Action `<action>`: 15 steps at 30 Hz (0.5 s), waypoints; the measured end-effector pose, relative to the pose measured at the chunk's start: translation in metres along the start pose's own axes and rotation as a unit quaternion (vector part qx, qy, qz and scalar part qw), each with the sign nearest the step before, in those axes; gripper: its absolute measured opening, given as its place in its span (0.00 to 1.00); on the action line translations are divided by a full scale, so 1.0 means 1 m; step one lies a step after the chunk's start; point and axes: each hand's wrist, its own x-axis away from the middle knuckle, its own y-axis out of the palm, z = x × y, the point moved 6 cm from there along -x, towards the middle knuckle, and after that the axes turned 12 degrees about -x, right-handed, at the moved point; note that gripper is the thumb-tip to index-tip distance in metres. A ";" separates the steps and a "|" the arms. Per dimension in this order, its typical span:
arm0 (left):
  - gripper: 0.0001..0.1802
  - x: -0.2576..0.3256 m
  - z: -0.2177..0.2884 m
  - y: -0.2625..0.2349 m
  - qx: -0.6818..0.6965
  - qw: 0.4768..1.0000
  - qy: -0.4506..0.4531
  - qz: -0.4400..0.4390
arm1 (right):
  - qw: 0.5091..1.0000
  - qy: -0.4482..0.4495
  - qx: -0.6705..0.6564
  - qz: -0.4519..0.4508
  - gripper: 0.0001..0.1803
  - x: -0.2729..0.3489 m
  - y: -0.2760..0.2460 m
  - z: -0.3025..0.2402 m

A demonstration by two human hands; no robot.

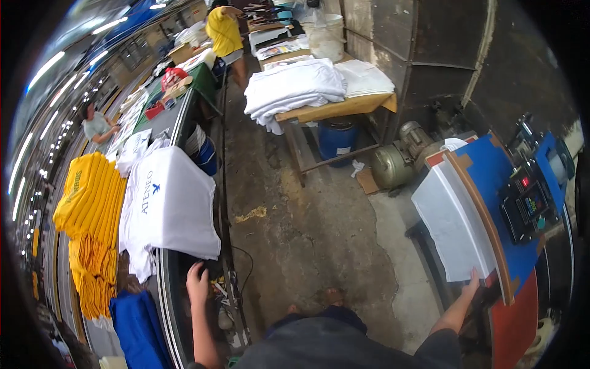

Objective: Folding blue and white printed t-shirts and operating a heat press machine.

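Note:
To my left, a white T-shirt [181, 206] with dark blue print lies spread over the long table, its hem hanging past the edge. My left hand [197, 286] is just below that hem, empty, with loosely bent fingers apart. On my right, white fabric [452, 224], likely a shirt, lies under the blue-topped heat press [482, 178] and hangs out toward me. My right hand [471, 286] grips its near corner by the press edge, thumb upward; the other fingers are mostly hidden.
Yellow shirts [92, 197] and dark blue fabric [140, 329] are stacked on the left table. Ahead, folded white shirts [295, 86] lie on a wooden table [335, 111]. A compressor [393, 166] stands beside the press. Two people work farther off, one in yellow [224, 31]. A cable [249, 264] lies on the floor.

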 end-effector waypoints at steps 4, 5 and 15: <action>0.19 -0.048 0.111 0.085 0.200 0.967 0.022 -0.155 | 0.941 -0.109 0.253 -0.198 0.14 -0.004 0.042 0.006; 0.20 -0.056 0.140 0.109 0.233 0.954 0.075 -0.176 | 0.944 -0.184 0.241 -0.130 0.12 -0.007 0.039 -0.005; 0.20 -0.026 0.321 0.153 0.241 0.856 0.229 -0.396 | 0.996 -0.014 -0.019 -0.088 0.29 -0.011 0.002 0.001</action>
